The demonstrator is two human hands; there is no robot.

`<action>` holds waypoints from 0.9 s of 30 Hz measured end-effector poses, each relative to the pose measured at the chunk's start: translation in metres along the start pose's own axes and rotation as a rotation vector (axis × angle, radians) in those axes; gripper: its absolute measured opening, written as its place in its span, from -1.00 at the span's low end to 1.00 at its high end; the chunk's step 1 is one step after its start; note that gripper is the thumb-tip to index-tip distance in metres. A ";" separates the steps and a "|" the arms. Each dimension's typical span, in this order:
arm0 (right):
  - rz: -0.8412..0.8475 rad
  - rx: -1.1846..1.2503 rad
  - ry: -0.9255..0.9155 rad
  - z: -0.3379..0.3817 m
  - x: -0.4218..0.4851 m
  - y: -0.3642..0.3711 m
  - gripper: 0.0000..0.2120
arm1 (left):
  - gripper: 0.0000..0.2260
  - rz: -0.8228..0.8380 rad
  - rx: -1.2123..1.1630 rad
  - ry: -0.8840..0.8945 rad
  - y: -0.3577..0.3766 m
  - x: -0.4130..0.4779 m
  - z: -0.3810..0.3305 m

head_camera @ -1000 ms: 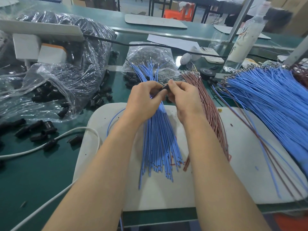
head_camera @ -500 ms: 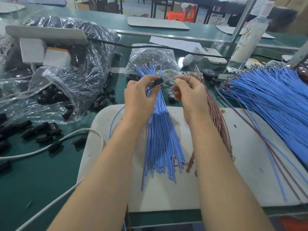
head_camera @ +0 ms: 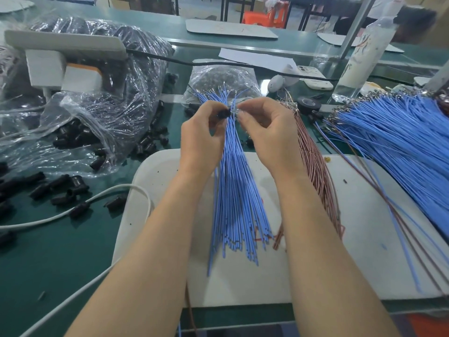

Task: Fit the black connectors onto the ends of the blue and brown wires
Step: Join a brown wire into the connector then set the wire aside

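Nearest us the blue wire bundle (head_camera: 239, 210) lies fanned on the white board (head_camera: 352, 251), brown wire bundle (head_camera: 315, 171) beside it. Above, our left hand (head_camera: 201, 142) pinches a black connector (head_camera: 224, 114); right hand (head_camera: 269, 135) pinches what seems a wire end (head_camera: 237, 110), too small to confirm. Risk: tip enters skewed & bends, or connector slips off among loose connectors (head_camera: 148, 142) beyond.

A factory assembly workshop; long green-topped benches (head_camera: 60, 263) stand in rows into the background; clear plastic bags (head_camera: 136, 76) bulge with black connectors (head_camera: 60, 188), more lying loose on the bench; thick bundles of blue wires (head_camera: 401, 147) and brown wires (head_camera: 315, 171) lie across a white work board (head_camera: 364, 251); an orange plastic stool (head_camera: 274, 17) stands behind.
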State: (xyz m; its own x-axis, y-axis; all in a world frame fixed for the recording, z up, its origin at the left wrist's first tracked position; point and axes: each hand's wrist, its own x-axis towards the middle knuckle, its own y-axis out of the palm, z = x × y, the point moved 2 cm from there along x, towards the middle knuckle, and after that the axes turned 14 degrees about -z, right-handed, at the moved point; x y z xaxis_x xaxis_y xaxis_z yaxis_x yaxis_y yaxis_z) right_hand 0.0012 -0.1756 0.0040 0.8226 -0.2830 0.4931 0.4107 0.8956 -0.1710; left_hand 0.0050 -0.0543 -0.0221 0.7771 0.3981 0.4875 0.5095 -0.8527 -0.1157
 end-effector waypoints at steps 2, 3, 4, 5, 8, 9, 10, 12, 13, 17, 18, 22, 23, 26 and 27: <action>-0.010 -0.008 -0.031 0.002 -0.001 0.000 -0.86 | -0.81 0.007 -0.017 -0.034 0.001 0.000 0.000; -0.016 -0.011 -0.045 0.003 -0.001 0.000 -0.86 | -0.81 0.008 -0.022 -0.045 0.001 -0.001 0.000; -0.023 -0.020 -0.060 0.004 -0.001 0.000 -0.87 | -0.80 0.008 -0.022 -0.049 0.001 -0.001 -0.001; -0.030 -0.034 -0.076 0.005 -0.002 0.000 -0.87 | -0.80 0.010 -0.020 -0.047 0.001 -0.001 -0.001; -0.044 -0.064 -0.110 0.006 -0.002 0.001 -0.90 | -0.79 0.024 -0.033 -0.045 0.000 -0.001 -0.004; -0.045 -0.072 -0.118 0.007 -0.002 0.000 -0.92 | -0.79 0.027 -0.035 -0.045 0.000 -0.001 -0.005; -0.044 -0.081 -0.129 0.007 -0.002 0.000 -0.92 | -0.79 0.028 -0.034 -0.043 0.000 -0.001 -0.005; -0.045 -0.102 -0.152 0.007 -0.002 0.000 -0.93 | -0.81 0.028 -0.020 -0.029 0.000 -0.001 -0.006; -0.046 -0.116 -0.164 0.007 -0.003 0.001 -0.94 | -0.82 0.028 -0.011 -0.020 0.000 -0.001 -0.005; -0.056 -0.171 -0.212 0.006 -0.003 0.001 -0.94 | -0.80 0.046 0.028 0.019 0.001 -0.001 -0.005; -0.060 -0.181 -0.221 0.006 -0.003 0.001 -0.93 | -0.79 0.057 0.038 0.036 0.002 -0.001 -0.005; -0.068 -0.211 -0.236 0.004 -0.002 0.001 -0.92 | -0.76 0.102 0.134 0.109 0.003 -0.002 -0.006; -0.064 -0.220 -0.228 0.003 -0.001 0.000 -0.92 | -0.75 0.112 0.175 0.135 0.003 -0.002 -0.005; -0.045 -0.225 -0.163 -0.001 0.003 -0.004 -0.93 | -0.75 0.142 0.231 0.194 0.003 -0.003 -0.007; -0.044 -0.199 -0.119 -0.003 0.005 -0.006 -0.93 | -0.76 0.140 0.224 0.202 0.002 -0.003 -0.008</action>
State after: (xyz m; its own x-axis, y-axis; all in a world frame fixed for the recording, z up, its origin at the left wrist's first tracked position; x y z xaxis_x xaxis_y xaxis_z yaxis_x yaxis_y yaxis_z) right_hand 0.0038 -0.1834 0.0052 0.7547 -0.2675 0.5991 0.5244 0.7946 -0.3058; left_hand 0.0012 -0.0600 -0.0168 0.7678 0.1879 0.6125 0.4886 -0.7901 -0.3701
